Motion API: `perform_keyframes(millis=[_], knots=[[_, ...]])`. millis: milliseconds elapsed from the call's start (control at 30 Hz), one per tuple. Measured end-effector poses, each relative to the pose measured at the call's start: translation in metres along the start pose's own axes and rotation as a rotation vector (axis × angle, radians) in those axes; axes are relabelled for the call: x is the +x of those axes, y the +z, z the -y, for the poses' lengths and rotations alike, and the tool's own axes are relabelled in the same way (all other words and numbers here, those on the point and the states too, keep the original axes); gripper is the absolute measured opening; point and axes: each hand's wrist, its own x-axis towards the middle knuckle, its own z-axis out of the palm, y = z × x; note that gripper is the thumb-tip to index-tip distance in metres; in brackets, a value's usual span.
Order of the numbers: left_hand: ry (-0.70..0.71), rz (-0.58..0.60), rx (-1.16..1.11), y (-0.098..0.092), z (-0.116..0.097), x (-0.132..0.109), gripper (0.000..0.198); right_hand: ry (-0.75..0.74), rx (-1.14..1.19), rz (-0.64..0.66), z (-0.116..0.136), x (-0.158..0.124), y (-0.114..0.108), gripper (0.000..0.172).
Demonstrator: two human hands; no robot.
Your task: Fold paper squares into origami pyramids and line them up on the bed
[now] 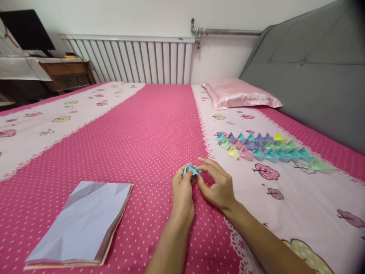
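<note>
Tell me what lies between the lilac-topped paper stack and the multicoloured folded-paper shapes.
In the head view: left hand holding a blue folded-paper piece, right hand at its edge, and pink-and-white bedspread.

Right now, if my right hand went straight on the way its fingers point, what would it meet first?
Your right hand would likely meet the small light-blue folded paper first, held in your left hand; depth is unclear, and right hand and paper may already touch.
</note>
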Motion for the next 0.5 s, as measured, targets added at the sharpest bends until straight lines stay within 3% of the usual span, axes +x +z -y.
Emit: perform_keyframes(millis=[167, 500], knots=[[0.018, 0.023, 0.045, -0.001, -0.0002, -0.0002, 0.008, 0.001, -0.022, -0.04, -0.0019, -0.0011, 0.0007, 0.015], [0.039, 0.068, 0.088, -0.0015, 0.0015, -0.0004, 0.01, -0.022, -0.011, -0.006, -0.0042, -0.0018, 0.0017, 0.019]])
